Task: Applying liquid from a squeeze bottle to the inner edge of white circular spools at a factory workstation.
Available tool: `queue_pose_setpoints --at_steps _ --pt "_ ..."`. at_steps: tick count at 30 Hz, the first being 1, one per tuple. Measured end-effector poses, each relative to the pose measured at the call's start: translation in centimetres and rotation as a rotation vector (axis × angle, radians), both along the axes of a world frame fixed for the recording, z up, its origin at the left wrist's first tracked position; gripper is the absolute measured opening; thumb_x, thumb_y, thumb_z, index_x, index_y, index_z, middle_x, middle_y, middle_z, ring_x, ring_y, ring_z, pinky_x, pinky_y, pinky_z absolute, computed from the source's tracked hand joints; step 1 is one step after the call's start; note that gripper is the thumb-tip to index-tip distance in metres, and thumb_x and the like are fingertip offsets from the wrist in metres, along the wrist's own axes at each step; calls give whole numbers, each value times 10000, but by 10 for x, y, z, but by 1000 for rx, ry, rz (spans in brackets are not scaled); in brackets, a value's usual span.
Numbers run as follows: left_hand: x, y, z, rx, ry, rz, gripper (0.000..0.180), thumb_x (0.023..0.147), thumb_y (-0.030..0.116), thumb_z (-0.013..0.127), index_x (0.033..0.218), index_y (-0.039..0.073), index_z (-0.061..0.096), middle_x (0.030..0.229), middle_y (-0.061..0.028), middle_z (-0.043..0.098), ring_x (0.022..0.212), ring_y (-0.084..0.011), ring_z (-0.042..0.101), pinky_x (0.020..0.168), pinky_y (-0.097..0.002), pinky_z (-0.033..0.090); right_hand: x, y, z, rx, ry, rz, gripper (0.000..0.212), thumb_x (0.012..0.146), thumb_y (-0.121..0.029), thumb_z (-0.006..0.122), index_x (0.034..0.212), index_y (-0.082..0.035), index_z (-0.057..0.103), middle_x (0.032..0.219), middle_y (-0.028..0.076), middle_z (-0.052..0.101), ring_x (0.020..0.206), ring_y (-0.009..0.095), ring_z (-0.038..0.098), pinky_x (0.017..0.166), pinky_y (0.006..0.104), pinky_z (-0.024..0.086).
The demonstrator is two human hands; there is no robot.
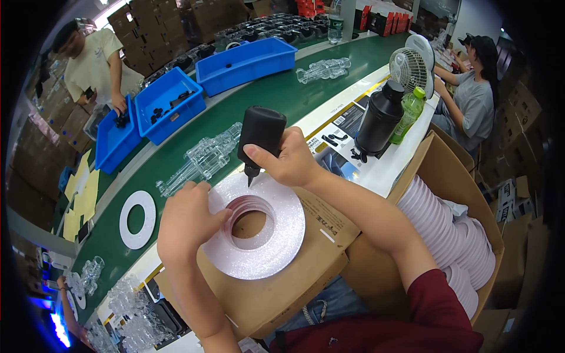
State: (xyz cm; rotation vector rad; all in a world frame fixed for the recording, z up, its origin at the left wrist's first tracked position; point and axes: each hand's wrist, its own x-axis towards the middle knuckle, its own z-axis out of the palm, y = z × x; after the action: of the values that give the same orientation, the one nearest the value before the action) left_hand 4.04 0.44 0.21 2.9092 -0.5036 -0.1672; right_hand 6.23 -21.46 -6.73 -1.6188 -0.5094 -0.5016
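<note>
My right hand (291,160) grips a black squeeze bottle (259,136) held upside down, its nozzle tip touching the upper part of a white foam ring (276,235). The ring lies flat on a cardboard box flap (294,282) in front of me. My left hand (187,219) rests on the ring's left side, fingers at the inner edge of its hole, holding it down.
A green conveyor belt (282,94) carries another white ring (138,219), clear plastic parts (203,159) and blue bins (244,63). An open carton (453,176) at right holds stacked rings (453,235). A black jug (379,117), green bottle (408,115) and fan (412,66) stand nearby. Other people work across the belt and at right.
</note>
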Motion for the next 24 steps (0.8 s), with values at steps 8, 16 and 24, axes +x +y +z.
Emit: queue_pose_setpoints --at_steps 8,16,24 --pt "2 1 -2 25 11 15 512 706 283 833 1081 -38 697 1073 -212 677 1030 -369 644 901 -415 505 1 0 -1 -32 -12 -20 202 884 -136 724 909 62 688 762 108 713 679 123 669 609 264 534" --pt "2 5 -2 21 16 22 531 693 307 840 1067 -42 697 1070 -220 679 1019 -374 646 894 -421 506 0 -1 -4 -88 -20 -42 180 881 -125 722 890 52 691 740 99 706 663 110 656 594 254 524" --pt "-1 7 4 37 6 48 532 692 318 835 1076 -26 701 1071 -204 689 1030 -364 652 903 -415 509 -3 -1 2 -72 -1 -48 182 880 -129 726 857 46 680 713 84 693 635 100 637 568 250 504"
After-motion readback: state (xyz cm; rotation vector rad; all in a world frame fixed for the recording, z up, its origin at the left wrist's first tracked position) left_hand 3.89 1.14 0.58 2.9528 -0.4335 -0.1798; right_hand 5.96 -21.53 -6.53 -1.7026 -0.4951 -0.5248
